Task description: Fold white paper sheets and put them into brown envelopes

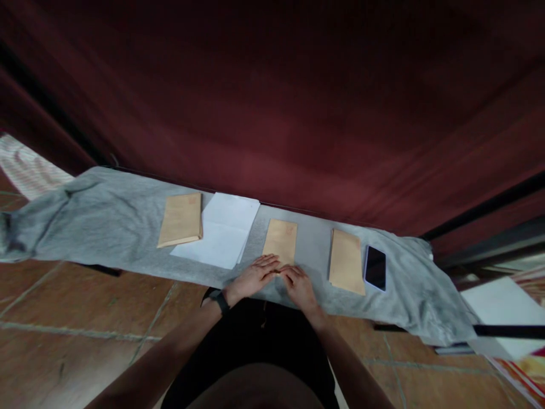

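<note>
A tan envelope [281, 240] lies in the middle of a table covered with grey cloth [106, 221]. My left hand [253, 277] and my right hand [299, 285] rest on its near end. The fingers of both lie flat and stretched out, and their tips meet at the envelope's lower edge. A dark watch is on my left wrist.
Left of the hands lie white paper sheets [223, 230] and a stack of tan envelopes [181, 220]. To the right are another tan envelope [347, 261] and a dark phone [375, 267]. A dark red curtain hangs behind the table. The floor is brown tile.
</note>
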A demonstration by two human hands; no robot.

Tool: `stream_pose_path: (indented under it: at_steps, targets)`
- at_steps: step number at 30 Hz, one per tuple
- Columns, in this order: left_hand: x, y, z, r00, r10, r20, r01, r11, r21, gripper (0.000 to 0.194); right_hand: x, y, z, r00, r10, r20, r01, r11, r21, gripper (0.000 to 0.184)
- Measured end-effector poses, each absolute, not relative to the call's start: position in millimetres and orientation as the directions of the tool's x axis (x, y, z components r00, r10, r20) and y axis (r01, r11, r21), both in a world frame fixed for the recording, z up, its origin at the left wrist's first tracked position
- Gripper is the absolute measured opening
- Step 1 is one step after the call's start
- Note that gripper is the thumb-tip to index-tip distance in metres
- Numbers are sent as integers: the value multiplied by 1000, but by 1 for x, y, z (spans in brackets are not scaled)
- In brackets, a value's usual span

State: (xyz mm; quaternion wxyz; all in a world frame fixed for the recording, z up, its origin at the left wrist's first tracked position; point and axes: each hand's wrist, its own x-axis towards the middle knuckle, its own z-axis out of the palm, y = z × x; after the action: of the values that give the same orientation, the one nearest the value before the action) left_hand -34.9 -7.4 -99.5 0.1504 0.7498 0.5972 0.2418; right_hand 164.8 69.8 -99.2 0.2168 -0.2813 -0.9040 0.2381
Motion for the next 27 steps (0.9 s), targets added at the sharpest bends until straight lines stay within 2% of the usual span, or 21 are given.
stream_pose_path:
  at_steps: [8, 13, 18, 21, 27]
  targets:
    - [-22, -8, -108, 49, 958, 282, 815, -201, 543, 35, 168, 75, -104, -727, 641, 248, 415, 697, -585, 27]
    - [-19, -11, -107, 33, 952, 303, 837, -192, 513, 37, 162, 63, -105, -663, 700, 266, 527, 688, -499, 29]
    - [-12, -16, -108, 6, 943, 333, 864, -173, 474, 38, 164, 29, -110, -695, 644, 321, 503, 754, -423, 36]
    - [-7, -26, -110, 35, 942, 335, 895, -179, 409, 40, 168, 13, -115, -722, 619, 309, 512, 778, -364, 44]
    - [-1, -52, -108, 145, 937, 317, 955, -216, 202, 48, 181, 5, -119, -709, 609, 355, 539, 793, -285, 50]
